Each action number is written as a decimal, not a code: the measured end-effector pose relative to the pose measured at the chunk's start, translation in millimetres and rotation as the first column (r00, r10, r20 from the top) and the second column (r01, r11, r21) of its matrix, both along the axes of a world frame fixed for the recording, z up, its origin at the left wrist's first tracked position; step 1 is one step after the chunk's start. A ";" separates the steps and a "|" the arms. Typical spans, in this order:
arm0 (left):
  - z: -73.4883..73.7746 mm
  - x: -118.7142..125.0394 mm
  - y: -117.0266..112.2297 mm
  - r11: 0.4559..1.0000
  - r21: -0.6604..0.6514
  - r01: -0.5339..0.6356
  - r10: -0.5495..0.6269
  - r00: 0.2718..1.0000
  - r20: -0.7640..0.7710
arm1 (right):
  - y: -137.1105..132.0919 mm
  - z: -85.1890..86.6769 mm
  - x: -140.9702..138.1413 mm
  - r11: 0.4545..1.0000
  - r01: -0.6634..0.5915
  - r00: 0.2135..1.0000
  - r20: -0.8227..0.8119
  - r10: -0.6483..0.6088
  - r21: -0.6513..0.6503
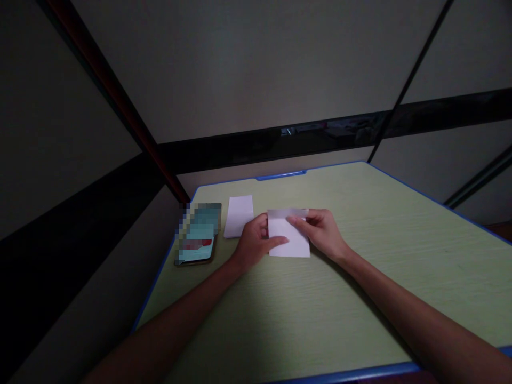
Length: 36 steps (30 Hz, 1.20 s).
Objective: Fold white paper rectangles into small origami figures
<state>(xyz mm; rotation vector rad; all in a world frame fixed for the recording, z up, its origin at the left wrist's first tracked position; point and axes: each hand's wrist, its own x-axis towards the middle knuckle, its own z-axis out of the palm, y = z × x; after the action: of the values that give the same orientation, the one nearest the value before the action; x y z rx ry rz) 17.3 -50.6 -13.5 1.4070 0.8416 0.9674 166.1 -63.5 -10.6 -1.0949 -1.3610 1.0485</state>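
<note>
Between my two hands is a small white sheet of paper [290, 242], with a strip along its top edge that looks folded over. My left hand [256, 240] grips its left side, thumb on the front and fingers behind. On the right side, my right hand [322, 232] pinches the paper near the top, its thumb lying just under the strip. The fingers behind the sheet are partly hidden. Just beyond my left hand, a stack of white paper [239, 210] lies on the table, its near right corner partly covered by that hand.
A smartphone [200, 234] with a lit, partly blurred screen lies at the table's left edge. The pale green table [384, 229] has a blue rim and a blue handle-like piece [281, 175] at the back. Cabinet panels [256, 69] with a dark glossy band stand behind it.
</note>
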 end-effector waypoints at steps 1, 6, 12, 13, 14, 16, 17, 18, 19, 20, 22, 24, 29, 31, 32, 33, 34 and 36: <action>-1.0 -0.2 0.6 1.000 0.017 -0.015 0.014 1.000 0.013 | 0.0 0.1 -0.4 0.999 -0.023 1.000 -0.015 0.023 -0.044; 0.5 -2.4 1.1 0.974 0.123 -0.193 0.197 0.980 -0.023 | -1.5 1.7 -2.4 0.970 -0.165 0.982 -0.117 0.145 -0.178; 4.3 -2.4 -1.1 0.962 0.113 -0.249 0.256 0.966 -0.046 | -0.6 0.6 -1.7 0.937 -0.273 0.935 -0.290 0.205 -0.218; 4.1 -2.4 -0.8 0.956 0.125 -0.265 0.272 0.961 -0.040 | 0.0 -0.3 -1.4 0.935 -0.287 0.925 -0.313 0.214 -0.210; 3.7 -2.5 -0.2 0.950 0.138 -0.280 0.287 0.957 -0.036 | 0.7 -1.1 -1.0 0.933 -0.297 0.917 -0.333 0.220 -0.202; 2.8 -3.2 1.3 0.945 0.154 -0.290 0.300 0.953 -0.047 | 2.1 -2.3 -0.3 0.931 -0.310 0.902 -0.369 0.224 -0.192; 2.4 -3.7 2.0 0.947 0.152 -0.281 0.293 0.955 -0.057 | 2.7 -2.4 0.1 0.932 -0.309 0.896 -0.385 0.219 -0.189; 2.2 -4.3 2.6 0.953 0.145 -0.265 0.276 0.959 -0.065 | 3.2 -2.2 0.4 0.934 -0.303 0.893 -0.399 0.208 -0.190; 2.2 -4.8 3.0 0.961 0.133 -0.241 0.252 0.965 -0.069 | 3.6 -1.7 0.7 0.938 -0.289 0.892 -0.410 0.192 -0.190; 2.4 -5.3 3.2 0.970 0.117 -0.212 0.221 0.973 -0.070 | 3.9 -0.9 1.0 0.944 -0.270 0.892 -0.418 0.172 -0.189; 3.1 -5.8 2.8 0.983 0.087 -0.163 0.168 0.984 -0.053 | 4.0 1.0 1.6 0.958 -0.227 0.894 -0.427 0.133 -0.177; 4.1 -5.9 1.8 0.988 0.078 -0.132 0.134 0.991 -0.019 | 3.5 2.8 1.9 0.966 -0.199 0.898 -0.425 0.113 -0.165; 4.9 -6.1 -0.6 0.985 0.134 -0.112 0.107 0.993 0.042 | 2.2 3.9 1.9 0.970 -0.184 0.917 -0.383 0.110 -0.161; 3.8 -6.8 -0.6 0.969 0.206 -0.138 0.137 0.990 0.022 | 2.7 3.2 2.2 0.969 -0.187 0.926 -0.359 0.119 -0.163; 2.8 -7.4 -0.3 0.955 0.248 -0.160 0.161 0.987 0.018 | 3.1 2.9 2.4 0.968 -0.192 0.927 -0.354 0.125 -0.162; 1.7 -7.9 0.2 0.939 0.287 -0.189 0.190 0.981 0.024 | 3.4 2.6 2.8 0.968 -0.195 0.925 -0.357 0.128 -0.159; 0.5 -8.5 0.8 0.922 0.319 -0.218 0.219 0.975 0.035 | 3.8 2.5 3.2 0.969 -0.195 0.921 -0.369 0.127 -0.155; -1.6 -9.6 2.0 0.890 0.359 -0.281 0.275 0.959 0.067 | 4.1 2.7 3.6 0.974 -0.183 0.905 -0.409 0.113 -0.137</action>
<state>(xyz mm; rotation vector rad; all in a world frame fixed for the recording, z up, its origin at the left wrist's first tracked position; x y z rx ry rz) 7.7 -48.6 -15.1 1.6184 0.8999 1.4111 169.7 -59.4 -8.0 -0.8452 -1.0481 1.4379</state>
